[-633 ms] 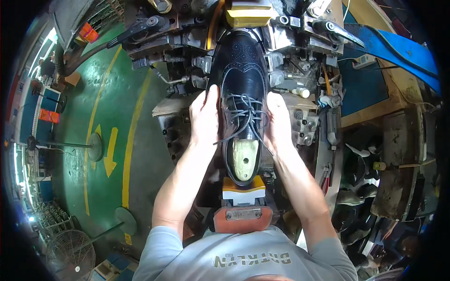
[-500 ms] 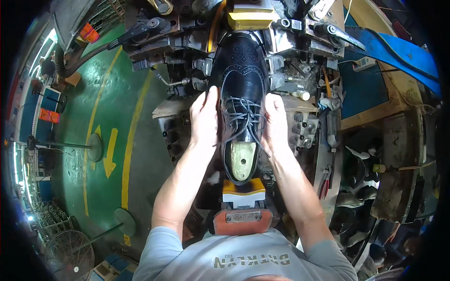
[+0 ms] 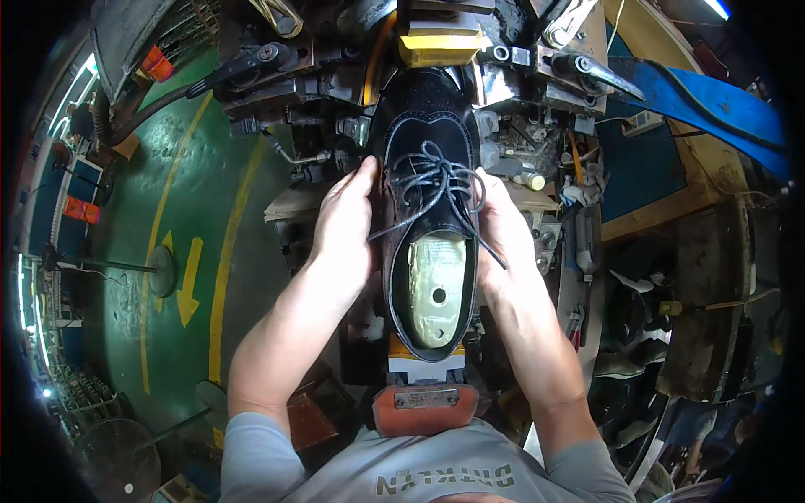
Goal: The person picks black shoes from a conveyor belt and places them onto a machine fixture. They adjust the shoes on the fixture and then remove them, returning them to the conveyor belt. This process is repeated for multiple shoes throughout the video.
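A black lace-up dress shoe [image 3: 426,132] points away from me, its toe under a yellow-faced pad [image 3: 440,50] of a machine. A pale green shoe last [image 3: 438,289] with a dark hole fills the shoe's opening. Thin grey laces [image 3: 440,180] are tied over the tongue, their loose ends trailing to both sides. My left hand [image 3: 344,218] is closed against the left side of the shoe, and my right hand [image 3: 506,222] against the right side. The shoe hides most of the fingers. Below the heel sits an orange-and-white rest [image 3: 428,364].
Metal clamps and a lever [image 3: 267,54] flank the toe on the left; another lever [image 3: 582,64] is on the right. A rust-red block [image 3: 426,411] stands close to my chest. Pliers [image 3: 575,327] lie to the right. A blue beam [image 3: 713,109] crosses at upper right.
The heel has risen toward me and now covers more of the orange rest. Both hands moved with the shoe, and the laces have shifted. My view has also moved slightly.
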`<act>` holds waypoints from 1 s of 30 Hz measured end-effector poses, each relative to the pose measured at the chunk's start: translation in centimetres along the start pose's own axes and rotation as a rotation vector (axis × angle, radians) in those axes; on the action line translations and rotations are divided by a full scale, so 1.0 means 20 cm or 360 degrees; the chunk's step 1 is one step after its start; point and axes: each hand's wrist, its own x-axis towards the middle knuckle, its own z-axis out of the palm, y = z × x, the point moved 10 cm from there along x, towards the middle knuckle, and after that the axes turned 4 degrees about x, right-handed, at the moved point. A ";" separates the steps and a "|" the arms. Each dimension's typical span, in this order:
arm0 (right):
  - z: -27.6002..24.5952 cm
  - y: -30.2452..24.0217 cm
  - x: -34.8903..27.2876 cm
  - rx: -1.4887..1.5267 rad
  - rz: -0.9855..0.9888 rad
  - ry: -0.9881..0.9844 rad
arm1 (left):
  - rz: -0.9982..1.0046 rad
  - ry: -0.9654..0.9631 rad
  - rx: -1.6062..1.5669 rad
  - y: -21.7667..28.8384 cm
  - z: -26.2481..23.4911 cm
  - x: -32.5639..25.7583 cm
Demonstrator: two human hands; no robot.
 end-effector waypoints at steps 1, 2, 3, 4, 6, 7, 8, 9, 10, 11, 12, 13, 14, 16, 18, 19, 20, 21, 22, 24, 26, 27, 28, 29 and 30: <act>0.01 -0.02 0.00 0.0025 -0.0062 0.0014 | 0.0000 -0.0009 0.0004 -0.01 -0.01 0.02; 0.01 -0.02 -0.01 0.0014 -0.0071 0.0077 | 0.0000 -0.0017 0.0009 -0.02 -0.04 0.05; 0.01 -0.03 0.00 -0.0099 -0.0200 0.0065 | 0.0008 -0.0013 0.0006 -0.03 -0.06 0.06; -0.03 -0.04 -0.01 -0.0210 -0.0352 0.0070 | 0.0102 -0.0031 0.0062 -0.03 -0.06 0.05; -0.11 -0.02 0.08 -0.0248 -0.0532 0.0091 | 0.0195 -0.0084 -0.0002 -0.08 -0.08 0.11; -0.13 -0.01 0.10 -0.0228 -0.0475 0.0131 | 0.0180 0.0136 0.0075 -0.10 -0.16 0.15; -0.15 0.00 0.10 -0.0209 -0.0417 0.0171 | 0.0124 0.0116 -0.0001 -0.13 -0.17 0.17; -0.17 -0.01 0.11 -0.0220 -0.0393 0.0189 | 0.0064 0.0114 -0.0069 -0.15 -0.15 0.15; -0.17 -0.02 0.12 -0.0232 -0.0368 0.0206 | 0.0006 0.0112 -0.0137 -0.17 -0.14 0.14; -0.18 -0.02 0.11 -0.0253 -0.0386 0.0247 | -0.0003 0.0109 -0.0178 -0.19 -0.14 0.14; -0.18 -0.03 0.13 -0.0240 -0.0455 0.0203 | -0.0003 0.0116 -0.0188 -0.19 -0.14 0.14; -0.18 -0.04 0.13 -0.0227 -0.0524 0.0157 | -0.0003 0.0123 -0.0198 -0.19 -0.13 0.13; -0.19 -0.05 0.13 -0.0214 -0.0593 0.0112 | -0.0004 0.0129 -0.0208 -0.20 -0.12 0.12; -0.16 -0.04 0.13 -0.0223 -0.0603 0.0106 | 0.0116 0.0032 -0.0289 -0.18 -0.11 0.14; -0.18 -0.02 0.12 -0.0189 -0.0644 0.0122 | 0.0194 0.0083 -0.0258 -0.18 -0.13 0.08; -0.18 -0.03 0.13 -0.0231 -0.0687 0.0064 | 0.0205 0.0099 -0.0227 -0.18 -0.14 0.09; -0.19 -0.04 0.15 -0.0247 -0.0701 0.0057 | 0.0239 0.0067 -0.0216 -0.18 -0.14 0.13; -0.18 -0.05 0.17 -0.0258 -0.0716 0.0042 | 0.0280 0.0030 -0.0199 -0.17 -0.15 0.15; -0.18 -0.05 0.17 -0.0269 -0.0733 0.0027 | 0.0321 -0.0007 -0.0182 -0.16 -0.15 0.15; -0.20 -0.07 0.12 -0.0427 -0.0841 0.0047 | 0.0395 0.0035 -0.0073 -0.17 -0.20 0.12; -0.17 -0.08 0.08 -0.0507 -0.0897 0.0030 | 0.0421 0.0047 -0.0070 -0.19 -0.25 0.12; -0.17 -0.08 0.10 -0.0509 -0.0878 0.0075 | 0.0439 0.0098 -0.0062 -0.18 -0.25 0.13; -0.19 -0.07 0.12 -0.0510 -0.0838 0.0082 | 0.0403 0.0155 -0.0076 -0.19 -0.25 0.13; -0.23 -0.06 0.12 -0.0510 -0.0798 0.0090 | 0.0367 0.0212 -0.0089 -0.21 -0.25 0.12; -0.24 -0.06 0.12 -0.0505 -0.0760 0.0090 | 0.0338 0.0265 -0.0098 -0.21 -0.25 0.10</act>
